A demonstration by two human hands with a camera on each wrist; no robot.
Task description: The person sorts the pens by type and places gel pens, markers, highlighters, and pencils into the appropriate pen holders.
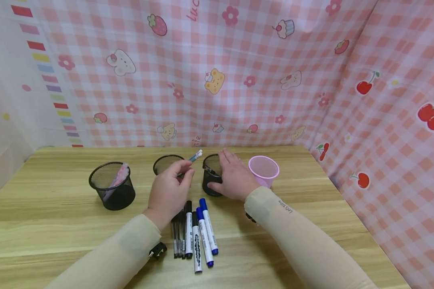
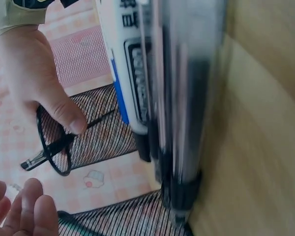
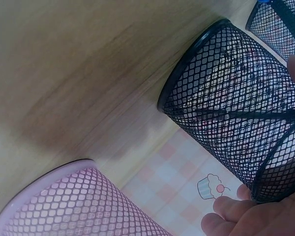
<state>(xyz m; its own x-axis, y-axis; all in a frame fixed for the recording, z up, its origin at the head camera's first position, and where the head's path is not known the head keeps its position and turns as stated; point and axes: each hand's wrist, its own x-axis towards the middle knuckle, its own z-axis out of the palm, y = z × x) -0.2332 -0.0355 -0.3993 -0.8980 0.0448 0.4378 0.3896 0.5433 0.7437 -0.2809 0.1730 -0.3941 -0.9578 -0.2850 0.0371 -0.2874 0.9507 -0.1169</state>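
The left hand [image 1: 170, 192] pinches blue pencils [image 1: 196, 155] between thumb and fingers; how many, I cannot tell. They are above the right side of the second cup [image 1: 164, 163]. Their pale ends stick out past the fingertips and point up, to the right and toward the cloth [image 1: 202, 52]; the long axis slants back down and left into the hand, where the lower ends are hidden.

The right hand [image 1: 235, 174] grips the upright third cup [image 1: 209, 189], thumb on the near side, fingers on the far side. Inside leans a black pen [image 1: 210, 170], one end poking out over the rim at the left, its length running down and right to the base.

Just right of that hand stands the pink cup [image 1: 264, 165]. Nearer the person, clear pens [image 1: 179, 239], black markers [image 1: 197, 249] and blue markers [image 1: 205, 239] lie side by side on the table [image 1: 58, 200], long axes running away from the person, the blue ones tilted slightly left at the far end. Well to the left, the black left cup [image 1: 119, 198] holds something pink [image 1: 120, 176] that leans up to the right.
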